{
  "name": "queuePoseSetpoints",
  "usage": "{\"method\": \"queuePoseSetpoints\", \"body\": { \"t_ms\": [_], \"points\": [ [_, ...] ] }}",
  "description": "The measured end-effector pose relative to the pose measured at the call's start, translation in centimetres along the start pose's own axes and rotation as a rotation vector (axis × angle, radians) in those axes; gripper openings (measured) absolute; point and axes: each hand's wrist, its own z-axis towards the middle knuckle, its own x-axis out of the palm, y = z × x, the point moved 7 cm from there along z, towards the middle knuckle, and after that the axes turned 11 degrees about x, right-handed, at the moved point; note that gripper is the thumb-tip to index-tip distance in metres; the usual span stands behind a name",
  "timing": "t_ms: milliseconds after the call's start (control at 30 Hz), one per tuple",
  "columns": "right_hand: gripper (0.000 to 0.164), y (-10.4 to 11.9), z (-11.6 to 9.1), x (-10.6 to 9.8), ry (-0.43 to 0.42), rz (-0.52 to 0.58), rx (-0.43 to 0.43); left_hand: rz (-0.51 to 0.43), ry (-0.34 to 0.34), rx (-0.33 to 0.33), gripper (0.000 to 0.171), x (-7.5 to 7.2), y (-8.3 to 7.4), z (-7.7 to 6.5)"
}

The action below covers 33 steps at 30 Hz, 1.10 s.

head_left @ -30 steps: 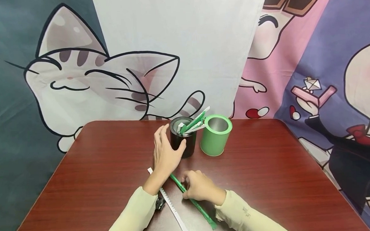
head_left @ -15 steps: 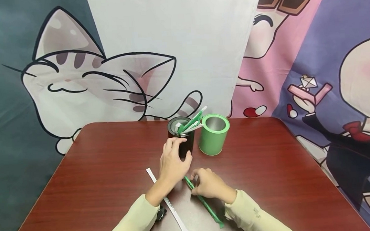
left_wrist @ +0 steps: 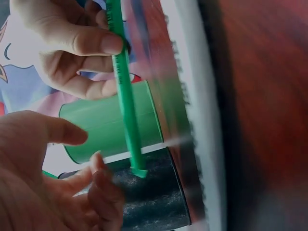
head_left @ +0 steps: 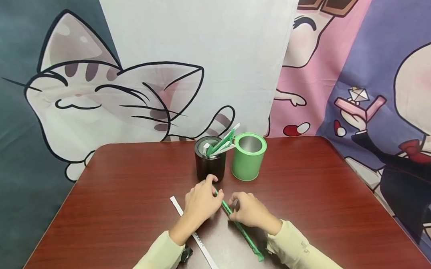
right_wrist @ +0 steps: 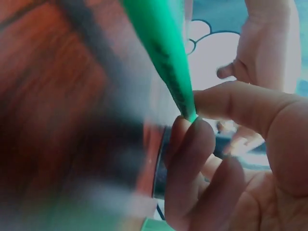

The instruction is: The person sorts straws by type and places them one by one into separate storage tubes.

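My right hand point(head_left: 252, 211) pinches a green wrapped straw point(head_left: 248, 237) between thumb and fingers, holding it slanted over the table. In the left wrist view the folded far end of this green straw hangs near my left hand point(left_wrist: 62, 178), whose thumb and fingers are apart with nothing gripped. My left hand point(head_left: 202, 199) reaches in front of the black can point(head_left: 210, 167), close to the straw's far end. Several green and white wrapped straws point(head_left: 221, 146) lean out of the black can. A white wrapped straw point(head_left: 205, 253) lies under my left forearm, its middle partly hidden.
A green can point(head_left: 246, 165) with a wide round mouth stands right beside the black can. Both are near the back of the reddish-brown table point(head_left: 113, 203). A cartoon-printed cloth point(head_left: 204, 38) hangs behind the table's rear edge.
My left hand has come back from beside the black can toward the green straw's far end. My right hand has shifted slightly right and away from me, moving the green straw with it.
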Motion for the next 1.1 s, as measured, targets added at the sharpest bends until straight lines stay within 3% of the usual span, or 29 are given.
{"method": "queuePoseSetpoints", "body": {
  "t_ms": [267,467,633,900,1100],
  "points": [
    [0.020,-0.3,0.0,-1.3,-0.041,0.062,-0.010,0.019,0.131,-0.096,0.035,1.0,0.9,0.0],
    [0.020,-0.5,0.1,-1.2,-0.034,0.053,0.000,0.031,0.159,-0.111,0.035,1.3,1.1,0.0],
    [0.020,-1.0,0.3,-1.9,-0.063,0.046,0.055,0.028,0.173,-0.114,0.035,1.3,1.2,0.1],
    [0.023,-1.5,1.5,-6.5,-0.228,0.091,0.092,0.026,0.196,-0.125,0.035,1.4,1.2,0.1],
    [0.017,-1.8,2.0,-10.4,-0.387,0.201,0.024,0.035,0.203,-0.122,0.034,1.5,1.4,0.1]
  ]
}}
